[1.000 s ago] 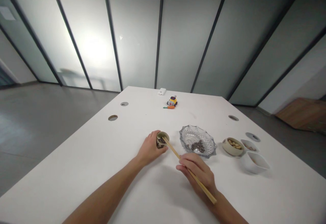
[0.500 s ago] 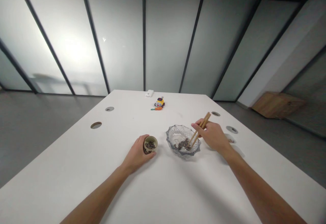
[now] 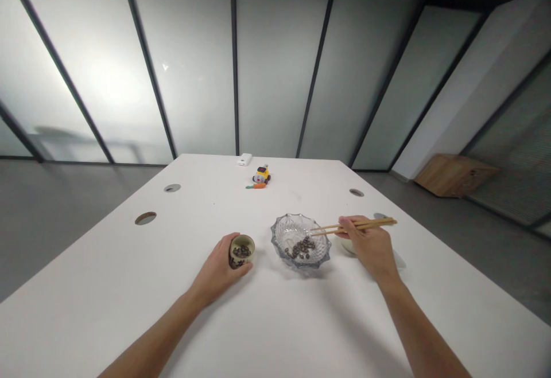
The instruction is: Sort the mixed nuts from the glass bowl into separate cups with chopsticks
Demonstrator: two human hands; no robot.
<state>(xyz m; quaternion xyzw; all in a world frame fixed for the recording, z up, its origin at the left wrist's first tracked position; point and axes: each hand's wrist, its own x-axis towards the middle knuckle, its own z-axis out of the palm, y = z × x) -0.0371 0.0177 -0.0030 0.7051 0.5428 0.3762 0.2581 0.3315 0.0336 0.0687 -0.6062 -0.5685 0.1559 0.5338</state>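
Note:
My left hand (image 3: 218, 269) is wrapped round a small patterned cup (image 3: 247, 256) standing on the white table. Dark brown beans (image 3: 241, 250) lie inside that cup. To its right sits a scalloped clear glass bowl (image 3: 278, 252), with more dark beans (image 3: 302, 247) gathered low in it. My right hand (image 3: 365, 243) grips a pair of wooden chopsticks (image 3: 373, 224), held almost level. Their tips reach over the bowl's right side, above the beans, and I cannot make out anything between them. Part of a pale bowl (image 3: 348, 245) shows behind my right hand.
Partly hidden by my right wrist is a white dish (image 3: 399, 260). Farther back stand a yellow toy car (image 3: 262, 174), a toy carrot (image 3: 257, 186) and a white box-shaped device (image 3: 244, 159). The table (image 3: 206, 320) has round holes near both side edges.
The chopsticks have gone from the cup to the beans in the glass bowl, then lifted and tilted flatter. My left hand stays on the cup. The camera view has turned right.

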